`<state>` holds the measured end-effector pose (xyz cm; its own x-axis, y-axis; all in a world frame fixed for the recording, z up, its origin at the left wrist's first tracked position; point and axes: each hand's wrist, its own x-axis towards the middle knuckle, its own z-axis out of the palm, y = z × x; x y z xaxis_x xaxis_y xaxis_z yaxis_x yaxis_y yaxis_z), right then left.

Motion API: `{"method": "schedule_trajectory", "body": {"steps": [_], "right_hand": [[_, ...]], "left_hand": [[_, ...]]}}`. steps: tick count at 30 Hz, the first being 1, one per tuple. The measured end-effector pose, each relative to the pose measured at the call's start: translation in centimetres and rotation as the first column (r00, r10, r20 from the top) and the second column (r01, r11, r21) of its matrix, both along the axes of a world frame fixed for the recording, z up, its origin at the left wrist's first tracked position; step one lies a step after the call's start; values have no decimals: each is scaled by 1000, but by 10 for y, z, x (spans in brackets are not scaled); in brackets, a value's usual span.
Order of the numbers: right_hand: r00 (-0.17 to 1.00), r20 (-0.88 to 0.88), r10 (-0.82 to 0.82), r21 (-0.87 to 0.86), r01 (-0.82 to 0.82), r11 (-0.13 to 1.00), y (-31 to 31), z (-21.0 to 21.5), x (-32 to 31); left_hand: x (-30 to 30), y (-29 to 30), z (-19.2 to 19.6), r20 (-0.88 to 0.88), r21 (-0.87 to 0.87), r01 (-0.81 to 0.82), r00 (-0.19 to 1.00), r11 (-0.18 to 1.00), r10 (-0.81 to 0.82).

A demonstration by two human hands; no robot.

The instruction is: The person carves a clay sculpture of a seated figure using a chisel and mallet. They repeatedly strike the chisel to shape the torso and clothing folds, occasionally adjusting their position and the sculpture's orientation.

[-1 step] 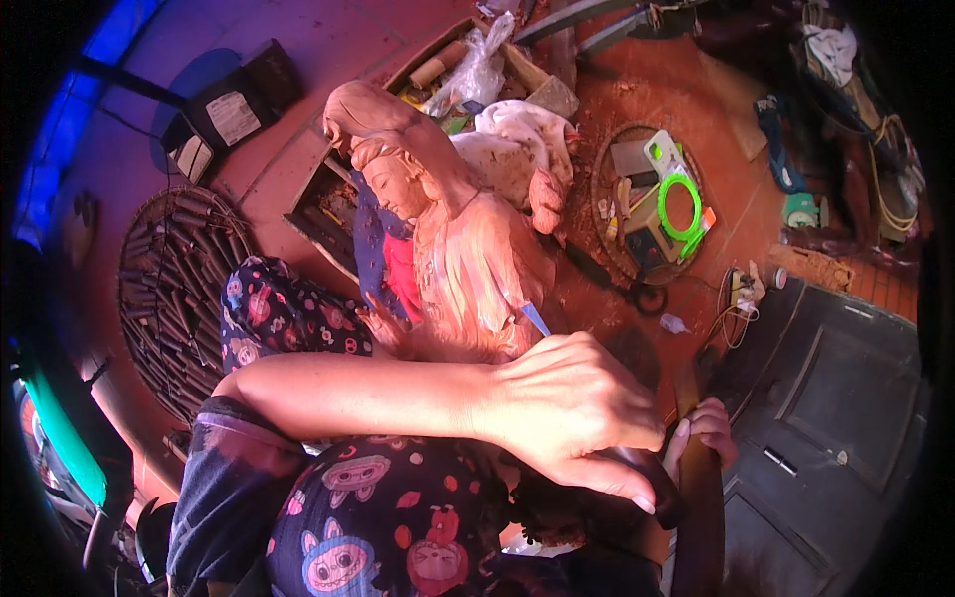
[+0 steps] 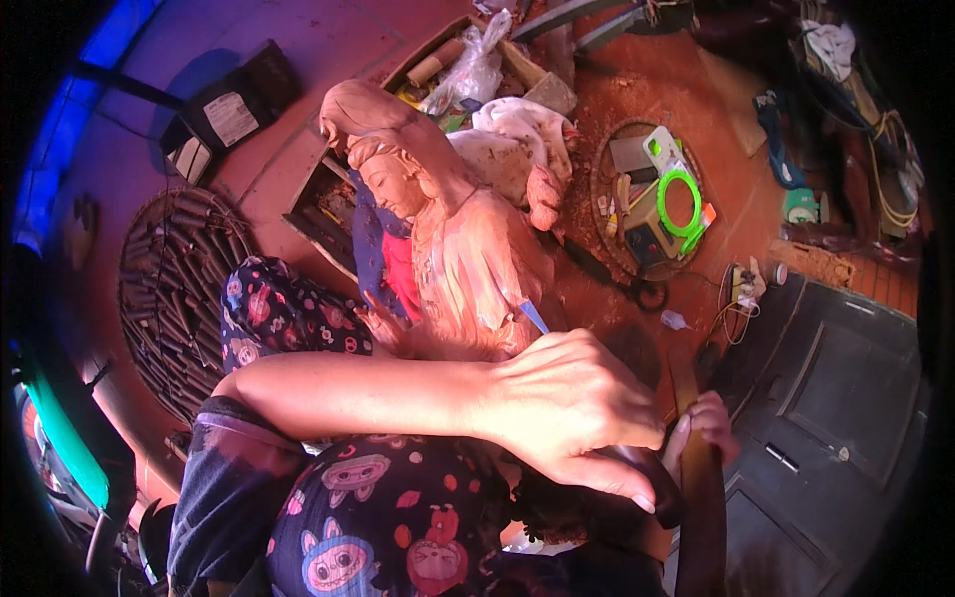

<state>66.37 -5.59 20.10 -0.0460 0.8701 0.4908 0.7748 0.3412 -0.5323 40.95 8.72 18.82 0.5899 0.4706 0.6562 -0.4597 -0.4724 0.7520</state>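
Grip, left hand [image 2: 567, 408]: fingers folded down over a dark handle, from which a thin blue-grey blade [image 2: 534, 316] runs up to the lower flank of the carved wooden figure [image 2: 458, 249]. Grip, right hand [image 2: 708, 423]: small share visible at 4 o'clock, fingers wrapped round a dark upright bar [image 2: 696, 468]; what the bar is cannot be told. Figure: lying across the lap at centre, head toward 11 o'clock. Face, hair and raised hand already shaped; robe folds at the blade look less finished, so detail work appears to remain. Round basket [image 2: 647, 199] at 2 o'clock: green ring, small boxes, tools. Open crate [image 2: 468, 70] at 12 o'clock: plastic bags, a roll. Round rack [image 2: 174, 298] at 9 o'clock: many dark chisel handles.
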Motion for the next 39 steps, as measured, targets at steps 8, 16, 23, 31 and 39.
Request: {"method": "schedule_trajectory", "body": {"steps": [8, 16, 23, 31, 39], "right_hand": [[995, 69, -69, 54, 66, 996, 2, -9, 4], [999, 34, -6, 102, 2, 995, 6, -10, 4], [992, -4, -128, -28, 127, 991, -5, -13, 4], [989, -20, -143, -62, 142, 988, -24, -15, 9], [993, 121, -3, -143, 20, 990, -6, 24, -2]], "left_hand": [[-2, 6, -3, 14, 2, 14, 1000, 1000, -14], [-6, 12, -3, -92, 50, 31, 995, 998, -27], [-3, -7, 14, -23, -4, 36, 999, 999, -36], [-8, -10, 10, -66, -34, 46, 997, 998, -48], [-7, -12, 9, -65, -62, -8, 998, 998, 4]]}}
